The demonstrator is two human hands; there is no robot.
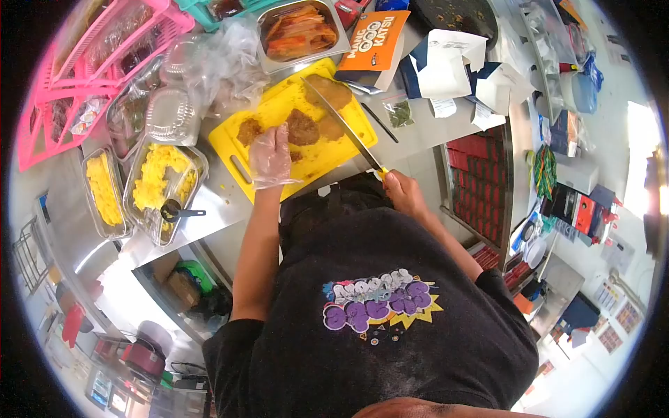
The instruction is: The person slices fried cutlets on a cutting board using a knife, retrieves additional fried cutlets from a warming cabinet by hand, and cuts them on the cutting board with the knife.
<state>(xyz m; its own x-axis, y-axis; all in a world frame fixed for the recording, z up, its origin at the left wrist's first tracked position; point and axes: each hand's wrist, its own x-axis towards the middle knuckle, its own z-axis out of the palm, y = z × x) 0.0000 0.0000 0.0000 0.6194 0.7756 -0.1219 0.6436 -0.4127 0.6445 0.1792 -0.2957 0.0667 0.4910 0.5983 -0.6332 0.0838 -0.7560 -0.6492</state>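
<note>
A yellow cutting board lies on the counter with several flat browned patties on it. My left hand, in a clear plastic glove, is over the board's near side with its fingers stretched forward. Its fingertips reach the edge of a dark brown patty, and a smaller browned piece lies to their left. My right hand is closed around the yellow handle of a kitchen knife at the board's right corner. The long blade slants up and left across the lighter patties.
Left of the board stand two clear tubs of yellow food, one with a black-handled utensil. Behind are a metal pan of orange-brown food, an orange box and open cartons. Pink baskets occupy the far left.
</note>
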